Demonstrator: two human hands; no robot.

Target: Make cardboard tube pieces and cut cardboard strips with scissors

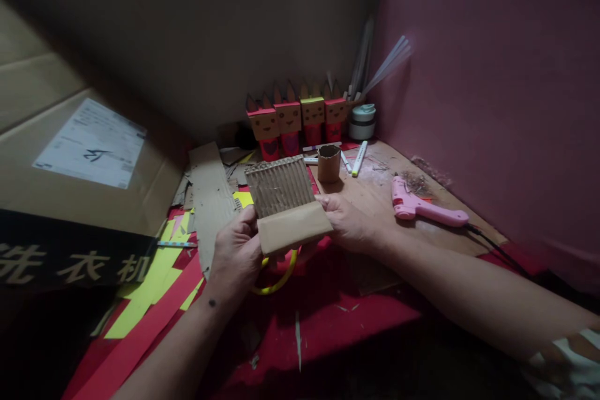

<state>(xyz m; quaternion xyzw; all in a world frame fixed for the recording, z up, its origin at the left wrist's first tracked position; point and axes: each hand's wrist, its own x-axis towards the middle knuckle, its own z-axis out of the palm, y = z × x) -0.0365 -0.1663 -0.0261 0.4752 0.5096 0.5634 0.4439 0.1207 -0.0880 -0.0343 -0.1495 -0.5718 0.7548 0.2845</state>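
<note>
Between my two hands is a piece of corrugated cardboard [281, 190], its ridged inside showing and its smooth brown layer peeled down toward me as a flap [294, 227]. My left hand [239, 240] grips its left edge, thumb on top. At the right edge, my right hand [344, 222] pinches the piece near the fold; some of its fingers are hidden beneath. Just beyond stands a short cardboard tube [329, 164], upright and touched by neither hand. Partly under the held piece, a yellow ring-shaped handle [276, 284] shows on the red cloth [337, 325].
A pink glue gun [424, 206] with a black cord lies on the right. Several cardboard figures [288, 119] stand at the back beside a lidded jar [362, 122] and glue sticks [387, 65]. A marker [359, 159], paper strips [154, 300] and a large box [89, 181] surround the work.
</note>
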